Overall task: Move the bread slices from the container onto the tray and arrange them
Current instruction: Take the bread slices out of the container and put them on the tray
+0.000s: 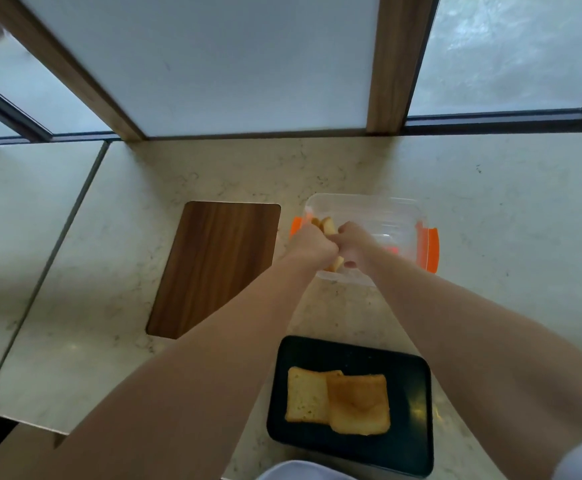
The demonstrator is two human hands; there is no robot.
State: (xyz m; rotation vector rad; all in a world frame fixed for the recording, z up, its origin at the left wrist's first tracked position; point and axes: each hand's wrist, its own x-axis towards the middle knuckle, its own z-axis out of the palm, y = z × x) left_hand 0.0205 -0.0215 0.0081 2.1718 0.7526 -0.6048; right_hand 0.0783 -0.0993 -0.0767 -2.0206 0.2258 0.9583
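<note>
A clear plastic container point(379, 209) with orange side clips stands on the counter ahead of me. Both hands reach into its left end. My left hand point(312, 245) and my right hand point(353, 245) are closed side by side around upright bread slices point(329, 226), whose tops show above my fingers and whose lower edge shows below. Near me lies a black tray point(411, 441). On it, two bread slices lie flat: a pale one point(305, 394) on the left, partly overlapped by a browner one point(359, 403).
A dark wooden board point(213, 268) lies left of the container. The pale marble counter point(507, 209) runs back to a wall with frosted windows point(234, 64). A seam point(57, 251) divides the counter at the left. A pale round rim point(303, 471) shows at the bottom edge.
</note>
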